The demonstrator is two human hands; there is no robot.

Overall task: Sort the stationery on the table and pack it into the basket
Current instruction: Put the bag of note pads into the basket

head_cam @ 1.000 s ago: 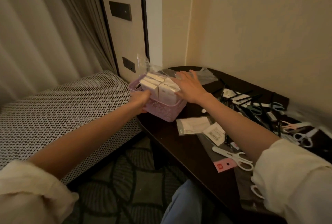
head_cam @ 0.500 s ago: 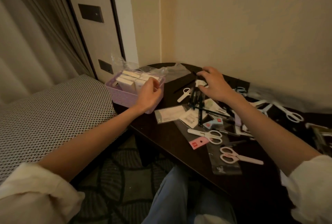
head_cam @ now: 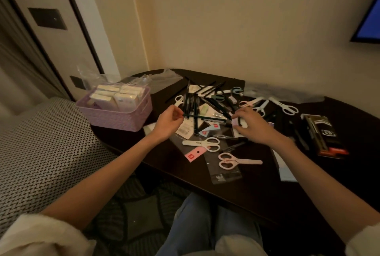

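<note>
A lilac plastic basket (head_cam: 121,119) stands at the table's left end with several white boxes (head_cam: 115,96) packed inside. A heap of dark pens (head_cam: 205,103) and small scissors lies in the middle of the dark table (head_cam: 236,183). My left hand (head_cam: 167,123) pinches the end of one dark pen (head_cam: 197,115) that lies across the heap. My right hand (head_cam: 251,125) is closed on a small pale eraser-like piece (head_cam: 234,121) and the pen's other end. White scissors (head_cam: 202,143) and pink scissors (head_cam: 236,160) lie nearer to me.
Clear plastic bags (head_cam: 164,78) lie behind the basket. More scissors (head_cam: 284,107) lie at the back right, and a dark packaged item (head_cam: 322,134) at the far right. A patterned bench (head_cam: 41,149) adjoins the table's left side. The wall runs just behind.
My left hand has left the basket and moved right to the pen heap, taking a pen's end. My right hand has come nearer and closed on a small piece. The view has swung right.
</note>
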